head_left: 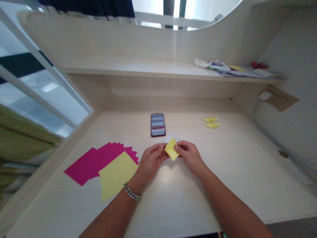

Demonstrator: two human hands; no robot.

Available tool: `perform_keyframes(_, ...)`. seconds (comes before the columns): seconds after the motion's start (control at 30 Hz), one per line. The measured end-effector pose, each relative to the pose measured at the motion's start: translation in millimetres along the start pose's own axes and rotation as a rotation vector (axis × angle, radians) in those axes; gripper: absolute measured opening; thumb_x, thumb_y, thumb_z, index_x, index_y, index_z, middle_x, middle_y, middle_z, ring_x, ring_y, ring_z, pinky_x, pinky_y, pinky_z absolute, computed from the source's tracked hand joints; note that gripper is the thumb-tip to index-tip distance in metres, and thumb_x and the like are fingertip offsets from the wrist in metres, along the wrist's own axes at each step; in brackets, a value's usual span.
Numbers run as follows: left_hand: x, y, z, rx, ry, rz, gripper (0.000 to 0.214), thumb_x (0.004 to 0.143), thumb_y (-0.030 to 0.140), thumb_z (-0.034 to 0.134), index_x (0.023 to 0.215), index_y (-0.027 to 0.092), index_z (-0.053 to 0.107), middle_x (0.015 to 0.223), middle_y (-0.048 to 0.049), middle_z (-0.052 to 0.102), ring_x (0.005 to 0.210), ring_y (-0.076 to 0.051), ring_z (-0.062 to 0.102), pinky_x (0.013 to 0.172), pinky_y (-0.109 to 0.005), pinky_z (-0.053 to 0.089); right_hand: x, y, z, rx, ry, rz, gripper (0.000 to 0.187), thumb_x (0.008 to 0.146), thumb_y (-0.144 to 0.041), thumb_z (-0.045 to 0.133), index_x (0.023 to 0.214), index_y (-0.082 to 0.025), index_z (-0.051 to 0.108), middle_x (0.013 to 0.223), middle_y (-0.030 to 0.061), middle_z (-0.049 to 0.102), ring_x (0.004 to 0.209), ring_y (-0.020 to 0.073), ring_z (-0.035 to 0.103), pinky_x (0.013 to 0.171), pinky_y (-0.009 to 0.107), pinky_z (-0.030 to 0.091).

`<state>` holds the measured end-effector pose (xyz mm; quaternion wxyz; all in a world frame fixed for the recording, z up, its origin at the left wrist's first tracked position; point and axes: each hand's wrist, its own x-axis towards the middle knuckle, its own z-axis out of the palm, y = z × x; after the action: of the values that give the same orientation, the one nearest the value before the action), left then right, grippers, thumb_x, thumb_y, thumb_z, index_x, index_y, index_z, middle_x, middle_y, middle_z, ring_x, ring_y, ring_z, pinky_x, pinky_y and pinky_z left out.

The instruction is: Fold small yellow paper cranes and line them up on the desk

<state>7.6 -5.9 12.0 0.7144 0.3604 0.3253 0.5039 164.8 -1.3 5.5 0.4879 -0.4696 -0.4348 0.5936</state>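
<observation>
A small folded yellow paper piece (171, 149) is held just above the desk between both my hands. My left hand (151, 161) pinches its left edge with fingers closed; a metal bracelet sits on that wrist. My right hand (190, 157) pinches its right edge, fingers curled round it. A flat yellow sheet (116, 175) lies to the left, overlapping a fanned stack of magenta sheets (96, 162). Two finished yellow folded figures (211, 122) rest at the back right of the desk.
A phone (158, 124) lies face up just behind my hands. The pale wooden desk (235, 172) has a shelf above holding papers and a red folded figure (259, 65). A wall socket with a plug and cable (266, 96) is on the right wall.
</observation>
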Motion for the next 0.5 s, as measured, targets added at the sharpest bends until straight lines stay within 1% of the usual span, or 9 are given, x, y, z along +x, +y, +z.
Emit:
perform_keyframes(0.1, -1.6, -0.1, 0.8, -0.021, -0.027, -0.008, 0.024, 0.079, 0.021, 0.065, 0.101, 0.01, 0.069, 0.102, -0.0144, 0.069, 0.092, -0.023, 0.065, 0.083, -0.038, 0.051, -0.1, -1.3, 0.2, 0.071, 0.017, 0.017, 0.026, 0.067, -0.037, 0.072, 0.077, -0.015, 0.066, 0.072, 0.0019, 0.065, 0.063, 0.0131, 0.058, 0.062, 0.027, 0.048)
perform_keyframes(0.27, -1.6, -1.5, -2.8, 0.059, -0.047, 0.008, 0.03, 0.076, 0.017, 0.068, 0.105, 0.013, 0.068, 0.105, -0.0126, 0.069, 0.093, -0.022, 0.065, 0.088, -0.039, 0.05, -1.2, 0.1, 2.2, 0.159, 0.009, 0.039, 0.024, 0.067, -0.036, 0.072, 0.078, -0.015, 0.065, 0.074, 0.002, 0.065, 0.065, 0.0134, 0.058, 0.064, 0.027, 0.048)
perform_keyframes(0.37, -0.3, -3.6, -4.1, 0.138, 0.009, 0.002, 0.029, 0.073, 0.016, 0.07, 0.102, 0.013, 0.069, 0.1, -0.0112, 0.071, 0.088, -0.021, 0.066, 0.084, -0.038, 0.053, -0.6, 2.0, 1.9, 0.104, -0.005, 0.019, 0.024, 0.068, -0.036, 0.072, 0.077, -0.016, 0.065, 0.072, 0.0014, 0.064, 0.063, 0.0131, 0.057, 0.062, 0.027, 0.046)
perform_keyframes(0.43, 0.5, -4.5, -3.7, 0.135, 0.058, 0.002, 0.027, 0.071, 0.018, 0.071, 0.098, 0.013, 0.071, 0.097, -0.0109, 0.071, 0.085, -0.021, 0.067, 0.08, -0.037, 0.054, 0.4, 3.3, 1.2, 0.024, -0.006, -0.026, 0.023, 0.069, -0.036, 0.07, 0.076, -0.015, 0.064, 0.069, 0.0009, 0.062, 0.061, 0.0125, 0.055, 0.061, 0.026, 0.044)
perform_keyframes(0.5, 0.9, -4.5, -2.7, 0.104, 0.075, -0.001, 0.026, 0.07, 0.019, 0.072, 0.096, 0.012, 0.071, 0.095, -0.0111, 0.072, 0.083, -0.022, 0.067, 0.079, -0.037, 0.055, 1.2, 4.1, 0.5, -0.037, -0.006, -0.069, 0.022, 0.071, -0.036, 0.069, 0.076, -0.015, 0.064, 0.069, 0.0008, 0.062, 0.06, 0.0123, 0.054, 0.06, 0.025, 0.043)
